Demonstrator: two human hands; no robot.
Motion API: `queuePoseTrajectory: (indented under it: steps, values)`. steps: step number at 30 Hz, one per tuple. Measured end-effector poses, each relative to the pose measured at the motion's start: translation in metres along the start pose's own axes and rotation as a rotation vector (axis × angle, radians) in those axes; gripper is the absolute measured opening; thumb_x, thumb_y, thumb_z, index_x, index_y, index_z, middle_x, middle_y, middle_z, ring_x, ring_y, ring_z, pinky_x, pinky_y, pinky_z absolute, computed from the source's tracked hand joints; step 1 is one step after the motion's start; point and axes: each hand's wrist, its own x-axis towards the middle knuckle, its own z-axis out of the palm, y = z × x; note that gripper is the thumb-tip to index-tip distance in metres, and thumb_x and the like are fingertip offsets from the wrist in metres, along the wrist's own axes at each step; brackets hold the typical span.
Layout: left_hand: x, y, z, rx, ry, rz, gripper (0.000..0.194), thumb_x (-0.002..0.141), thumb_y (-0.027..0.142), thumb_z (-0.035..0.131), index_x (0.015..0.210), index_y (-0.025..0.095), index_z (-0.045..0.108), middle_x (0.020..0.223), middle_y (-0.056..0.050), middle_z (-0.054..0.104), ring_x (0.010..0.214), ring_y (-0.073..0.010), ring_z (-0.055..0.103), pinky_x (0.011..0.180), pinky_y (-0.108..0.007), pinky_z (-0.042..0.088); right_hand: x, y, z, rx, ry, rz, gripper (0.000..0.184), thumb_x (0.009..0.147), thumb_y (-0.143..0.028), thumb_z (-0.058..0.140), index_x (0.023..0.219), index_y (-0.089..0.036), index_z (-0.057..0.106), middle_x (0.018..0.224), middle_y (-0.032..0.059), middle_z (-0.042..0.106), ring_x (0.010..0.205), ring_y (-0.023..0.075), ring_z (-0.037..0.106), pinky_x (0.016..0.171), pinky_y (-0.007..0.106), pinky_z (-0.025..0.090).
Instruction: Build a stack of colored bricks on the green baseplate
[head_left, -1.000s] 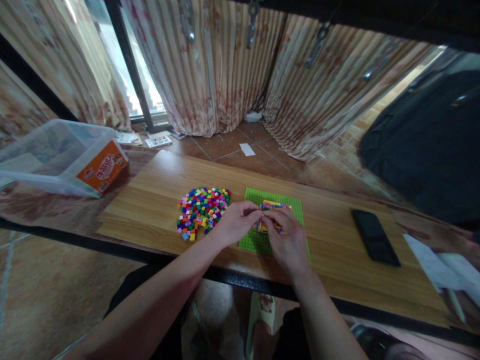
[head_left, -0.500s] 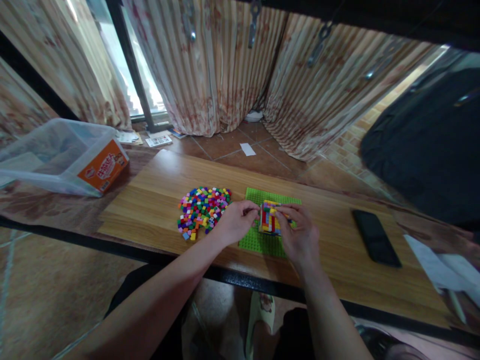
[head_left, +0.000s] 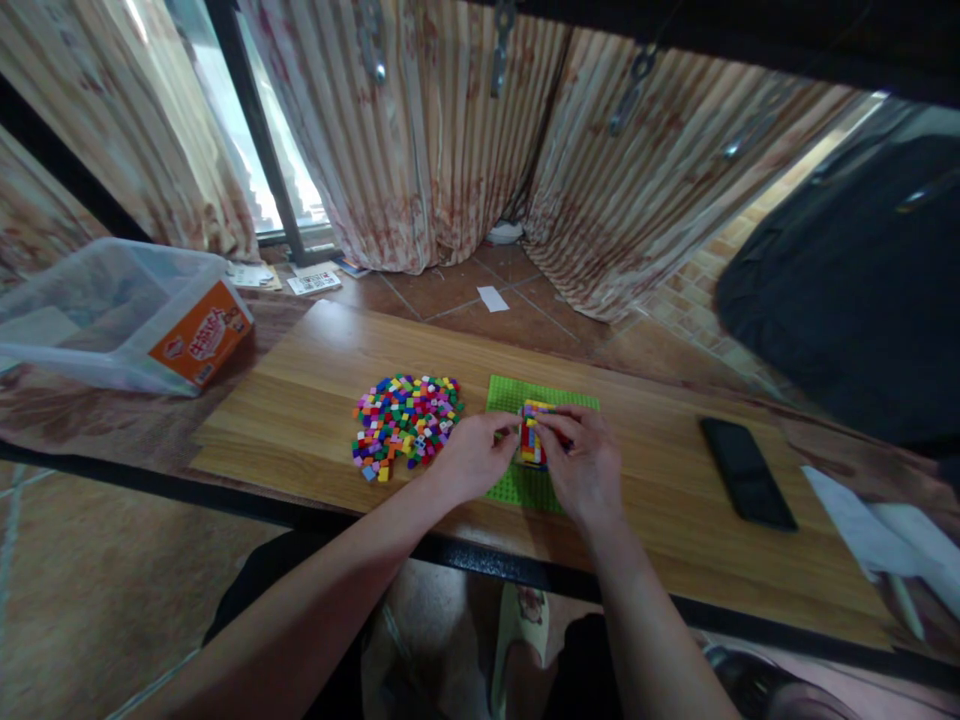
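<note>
In the head view, we had both bare hands over the green studded baseplate (head_left: 506,392), which we took as our landmark. The multicoloured brick build (head_left: 531,437) stood over the middle of that baseplate, partly covered by our fingers. Our left hand (head_left: 476,458) was at the baseplate's left side, thumb and forefinger narrowly spaced beside the build's left edge; we could not tell whether a small brick sat between them. Our right hand (head_left: 589,462) came over the baseplate's right side, its thumb and fingers bent close together at the top of the build, and we could not tell whether they pinched a loose piece or only pressed on the build. Left of the baseplate and apart from it, the pile of small coloured bricks (head_left: 409,420) lay spread on the wood-grain board (head_left: 292,420), which also lay under the baseplate. Well to the baseplate's left, past the board's edge, we had the clear plastic bin (head_left: 90,355) with its orange label (head_left: 204,336). Well to the baseplate's right, the black smartphone (head_left: 748,473) lay flat on the board, and farther right of the baseplate were white papers (head_left: 855,515). Beyond the baseplate, on the far side, a white paper slip (head_left: 492,298) lay on the tiled floor (head_left: 450,290), with striped curtains (head_left: 435,140) behind it.
</note>
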Motion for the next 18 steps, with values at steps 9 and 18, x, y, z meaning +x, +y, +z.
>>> queuePoseTrajectory:
  steps: [9,18]
  values:
    - [-0.0020,0.0004,0.0044,0.014,0.001,0.028,0.031,0.089,0.017,0.047,0.110,0.017,0.070,0.100,-0.007,0.074,0.087,-0.0190,0.067,0.079,-0.030,0.051,0.0000,0.0003,0.0024,0.019,0.021,0.016,0.016,0.085,-0.033,0.063,0.088,-0.025,0.078,0.101,0.0085,0.066,0.095,0.0239,0.060,0.084,0.043,0.048]
    - [-0.0032,0.0009,0.0062,0.053,0.013,0.026,0.028,0.088,0.017,0.048,0.106,0.016,0.070,0.097,-0.007,0.074,0.082,-0.0180,0.066,0.078,-0.030,0.051,-0.0008,-0.0010,0.0047,0.030,0.033,0.056,0.017,0.084,-0.029,0.061,0.087,-0.024,0.077,0.102,0.0088,0.065,0.095,0.0238,0.060,0.084,0.043,0.048]
